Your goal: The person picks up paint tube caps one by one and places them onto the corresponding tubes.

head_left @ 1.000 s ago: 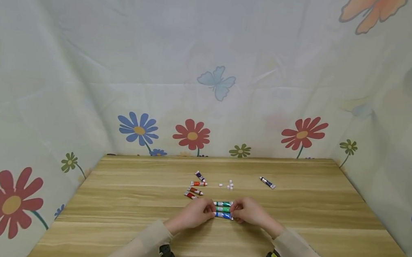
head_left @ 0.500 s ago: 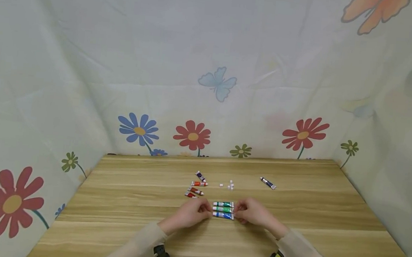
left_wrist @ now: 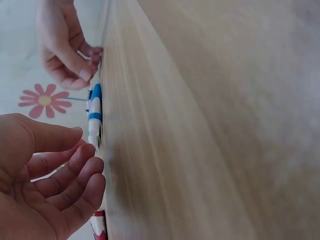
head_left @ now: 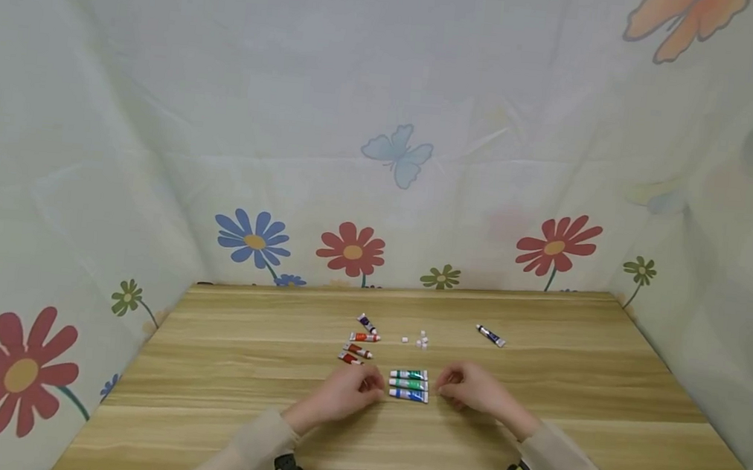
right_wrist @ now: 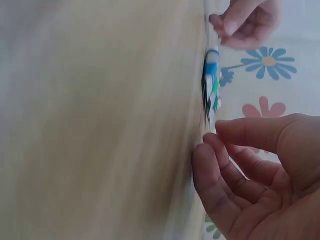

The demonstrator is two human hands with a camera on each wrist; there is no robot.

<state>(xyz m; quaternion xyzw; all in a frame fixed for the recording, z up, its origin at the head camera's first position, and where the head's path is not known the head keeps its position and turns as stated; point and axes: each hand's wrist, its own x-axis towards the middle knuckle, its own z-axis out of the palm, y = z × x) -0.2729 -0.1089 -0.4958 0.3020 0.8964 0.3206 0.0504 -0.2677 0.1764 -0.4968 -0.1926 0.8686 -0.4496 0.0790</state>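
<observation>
Three paint tubes lie side by side in a row in the head view: a dark green tube (head_left: 408, 374), a light green tube (head_left: 407, 384) and, nearest the person, a blue tube (head_left: 409, 395). Their white caps point left. Just beyond the caps is the left hand (head_left: 344, 393), fingers loosely curled and holding nothing. Off the tubes' flat ends, a small gap away, hovers the right hand (head_left: 476, 390), also loosely bent around nothing. Both wrist views show bare space between thumb and fingers, with the blue tube (left_wrist: 95, 110) edge-on past the left hand (left_wrist: 50, 175).
Farther back left lie a purple tube (head_left: 366, 324), an orange tube (head_left: 364, 337) and two reddish tubes (head_left: 357, 350). Several small white pieces (head_left: 423, 341) sit right of them. A dark blue tube (head_left: 490, 335) lies back right on the wooden table (head_left: 259, 352). Flowered cloth surrounds it.
Both hands held the ends of the tube row a second ago. They have let go and drawn apart, left hand leftward, right hand rightward. The tubes stay lined up.
</observation>
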